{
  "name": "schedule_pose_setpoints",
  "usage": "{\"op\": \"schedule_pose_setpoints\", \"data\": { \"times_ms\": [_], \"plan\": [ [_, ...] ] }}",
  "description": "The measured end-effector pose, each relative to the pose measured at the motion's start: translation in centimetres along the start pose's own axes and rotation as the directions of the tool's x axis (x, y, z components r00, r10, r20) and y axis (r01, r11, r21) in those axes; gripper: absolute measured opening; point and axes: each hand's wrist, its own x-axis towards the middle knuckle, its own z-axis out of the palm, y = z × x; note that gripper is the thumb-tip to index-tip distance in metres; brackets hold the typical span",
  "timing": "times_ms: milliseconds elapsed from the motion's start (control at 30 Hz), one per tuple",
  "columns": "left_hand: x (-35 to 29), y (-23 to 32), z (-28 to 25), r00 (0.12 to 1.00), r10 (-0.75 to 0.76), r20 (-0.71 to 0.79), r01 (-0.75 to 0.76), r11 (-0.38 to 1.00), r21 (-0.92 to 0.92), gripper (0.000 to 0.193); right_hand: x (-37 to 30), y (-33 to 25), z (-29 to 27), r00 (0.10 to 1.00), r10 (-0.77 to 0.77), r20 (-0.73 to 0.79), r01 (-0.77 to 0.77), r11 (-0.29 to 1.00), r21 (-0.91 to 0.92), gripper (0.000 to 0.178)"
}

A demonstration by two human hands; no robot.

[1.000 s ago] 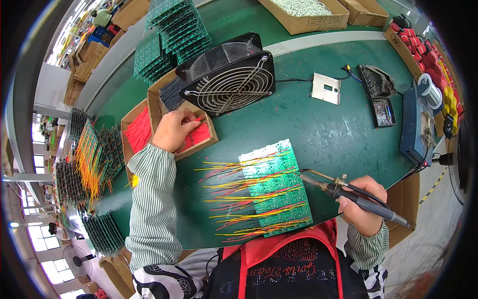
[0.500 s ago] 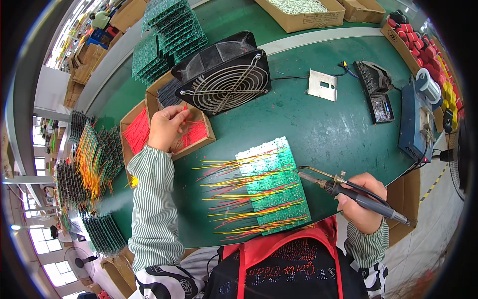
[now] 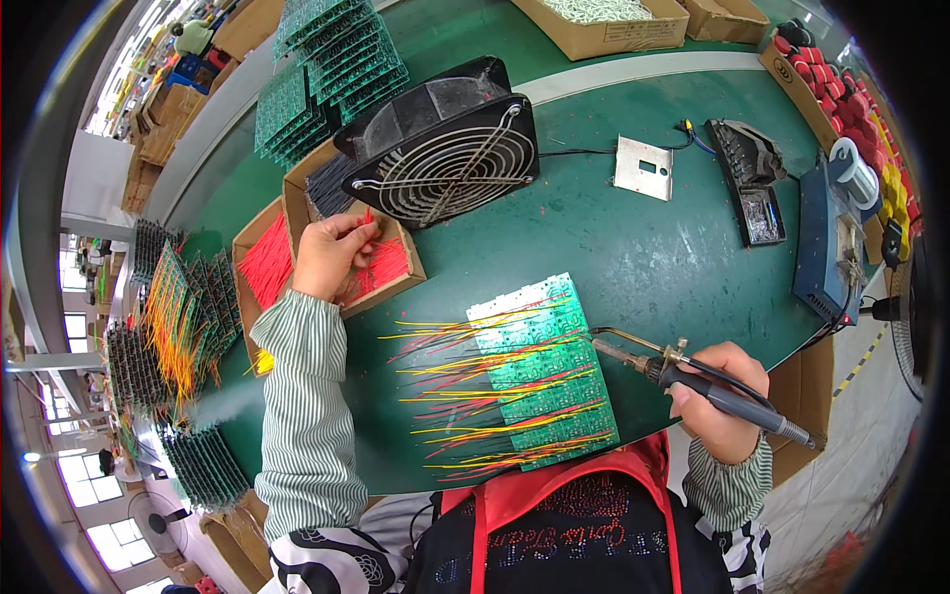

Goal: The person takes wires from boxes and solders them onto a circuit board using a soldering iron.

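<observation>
Over a cardboard box of cut red wires (image 3: 384, 265), my left hand (image 3: 334, 252) is pinched closed on a red wire (image 3: 369, 216) whose tip sticks up past the fingertips. My right hand (image 3: 725, 396) grips a soldering iron (image 3: 732, 401) with a thin metal feed tube fixed alongside it. The iron's tip hovers by the right edge of a green circuit board panel (image 3: 554, 371), and I cannot tell if it touches. Rows of red, yellow and black wires (image 3: 450, 401) run across the panel and stick out past its left edge.
A black fan (image 3: 445, 148) stands behind the wire boxes. Stacked circuit boards (image 3: 332, 79) rise at the back left, and wired boards (image 3: 178, 317) lean at the left. To the right are a black tray (image 3: 747, 183), a blue soldering station (image 3: 829, 238) and a solder spool (image 3: 853, 170).
My left hand stays at the red wire box, its fingers shifted only slightly. My right hand and the soldering iron hold their place. The view has moved a little.
</observation>
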Motion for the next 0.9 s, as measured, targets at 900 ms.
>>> {"op": "schedule_pose_setpoints", "data": {
  "times_ms": [900],
  "plan": [
    [-0.6,4.4,-0.5,0.918,0.252,0.307,-0.358,0.191,0.914,0.019,-0.4,0.2,-0.5,0.999,-0.041,-0.014,0.041,0.998,-0.038,0.019]
  ]
}}
